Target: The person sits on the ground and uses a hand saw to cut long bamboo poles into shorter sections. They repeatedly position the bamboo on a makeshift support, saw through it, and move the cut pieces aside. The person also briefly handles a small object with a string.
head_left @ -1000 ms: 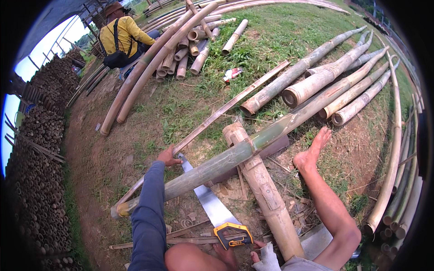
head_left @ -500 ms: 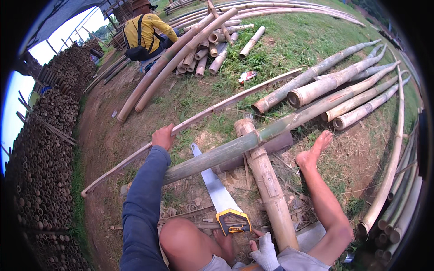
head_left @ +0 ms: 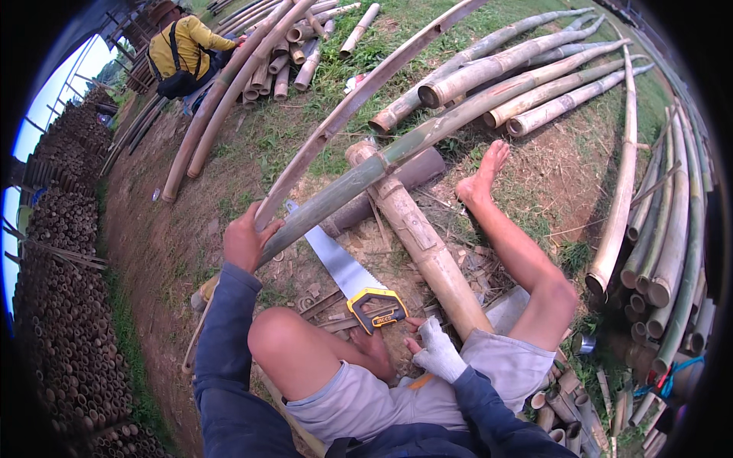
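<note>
My left hand is closed around a long split bamboo strip, which slants from the lower left to the top of the view. Its thumb lies close to the green bamboo pole. That pole rests across a thick bamboo post. Under the pole lies a hand saw with a yellow and black handle. Beside that handle is my right hand, in a white fingerless glove, with thumb and finger apart and nothing visible in it.
Several bamboo poles lie on the grass ahead, with more poles at the right. A person in a yellow top sits at the far left near cut bamboo pieces. Stacked bamboo lines the left side. My bare foot is beside the post.
My left hand has shifted along with the bamboo strip, whose far end now rises to the top edge. The view has tilted, showing more of my right forearm. The saw stays under the pole.
</note>
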`<state>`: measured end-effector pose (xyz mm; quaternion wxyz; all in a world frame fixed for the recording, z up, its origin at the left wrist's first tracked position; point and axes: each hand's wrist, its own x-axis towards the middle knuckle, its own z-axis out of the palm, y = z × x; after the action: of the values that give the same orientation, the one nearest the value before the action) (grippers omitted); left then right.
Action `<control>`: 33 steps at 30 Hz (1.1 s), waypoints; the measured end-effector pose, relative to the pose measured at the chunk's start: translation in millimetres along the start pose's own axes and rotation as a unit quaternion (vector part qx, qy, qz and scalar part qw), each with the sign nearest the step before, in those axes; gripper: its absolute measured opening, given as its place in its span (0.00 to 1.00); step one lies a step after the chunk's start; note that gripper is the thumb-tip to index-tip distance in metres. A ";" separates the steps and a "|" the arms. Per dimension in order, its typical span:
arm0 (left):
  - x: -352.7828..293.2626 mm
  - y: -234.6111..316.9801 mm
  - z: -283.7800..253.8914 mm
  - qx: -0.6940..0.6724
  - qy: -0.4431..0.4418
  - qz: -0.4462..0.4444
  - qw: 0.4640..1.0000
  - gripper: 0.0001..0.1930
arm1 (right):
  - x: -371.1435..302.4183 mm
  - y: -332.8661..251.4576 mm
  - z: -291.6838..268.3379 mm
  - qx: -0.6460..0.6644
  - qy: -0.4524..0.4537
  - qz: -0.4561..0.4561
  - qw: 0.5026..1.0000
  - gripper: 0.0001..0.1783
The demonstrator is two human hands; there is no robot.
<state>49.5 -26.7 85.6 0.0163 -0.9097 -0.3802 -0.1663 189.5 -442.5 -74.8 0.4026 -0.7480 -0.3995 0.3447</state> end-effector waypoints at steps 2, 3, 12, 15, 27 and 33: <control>-8.3 20.7 7.3 -0.039 -0.025 0.038 0.998 0.32 | 9.6 -9.3 -9.0 0.196 0.010 0.019 0.980 0.32; -13.0 30.8 11.5 -0.064 -0.044 0.066 0.995 0.33 | 17.5 -15.2 -13.9 0.292 -0.002 0.051 0.955 0.33; -43.1 107.4 54.5 -0.163 -0.288 0.244 0.912 0.37 | 127.9 -21.6 -98.3 0.760 0.053 0.001 0.648 0.30; -40.8 117.0 55.4 -0.174 -0.318 0.266 0.893 0.38 | 133.4 -4.4 -109.7 0.809 0.055 0.019 0.585 0.18; 98.2 44.6 130.7 -0.181 -0.162 0.115 0.963 0.44 | 128.9 16.9 -73.4 0.759 0.044 0.073 0.646 0.19; 77.4 26.2 134.2 -0.190 -0.290 0.031 0.937 0.52 | 120.9 27.2 -60.7 0.741 0.004 0.069 0.668 0.19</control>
<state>157.4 28.7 -14.1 -0.2628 -0.9159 -0.3013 0.0360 302.6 -366.3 -95.6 0.8013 -0.2297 0.0417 0.5509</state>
